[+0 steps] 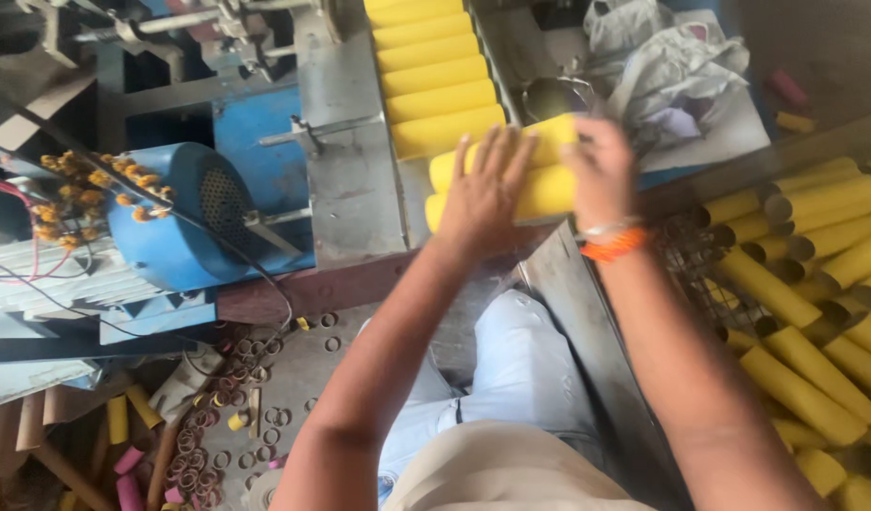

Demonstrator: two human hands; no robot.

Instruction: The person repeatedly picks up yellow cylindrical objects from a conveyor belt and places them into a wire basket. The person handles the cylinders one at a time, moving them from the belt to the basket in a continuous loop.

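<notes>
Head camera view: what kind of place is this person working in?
Probably a small workshop that makes cardboard tubes. Both hands press on yellow tubes at a metal machine table, beside a blue motor, with a heap of tubes alongside.

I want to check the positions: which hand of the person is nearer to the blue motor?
Left. The left hand lies on the yellow tubes, on the side toward the blue motor. The right hand holds the tubes' far end, farther from the motor.
</notes>
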